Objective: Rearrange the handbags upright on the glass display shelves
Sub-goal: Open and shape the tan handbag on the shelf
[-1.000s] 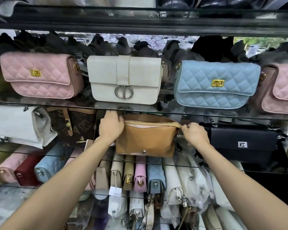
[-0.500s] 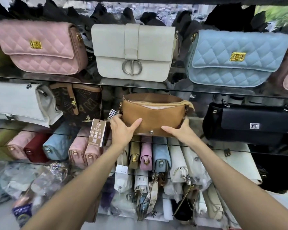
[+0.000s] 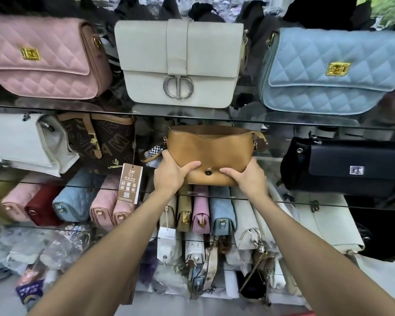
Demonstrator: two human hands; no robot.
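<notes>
Both hands, left hand (image 3: 169, 173) and right hand (image 3: 249, 176), are gripping a tan leather handbag (image 3: 211, 151), fingers clamped on its lower corners, seemingly upright on the glass shelf (image 3: 306, 201).

Brown bag (image 3: 100, 142) and black bag (image 3: 351, 165) flank the gap.

On the upper glass shelf (image 3: 55, 108) three bags stand in a row: quilted bag (image 3: 43, 58) at ten o'clock, flap bag (image 3: 180, 65) at twelve, another quilted bag (image 3: 328, 71) at two. Below, the handbag (image 3: 212, 151) sits centre, between the lettered bag (image 3: 105, 142) at nine and the clasp bag (image 3: 351, 167) at three.
</notes>
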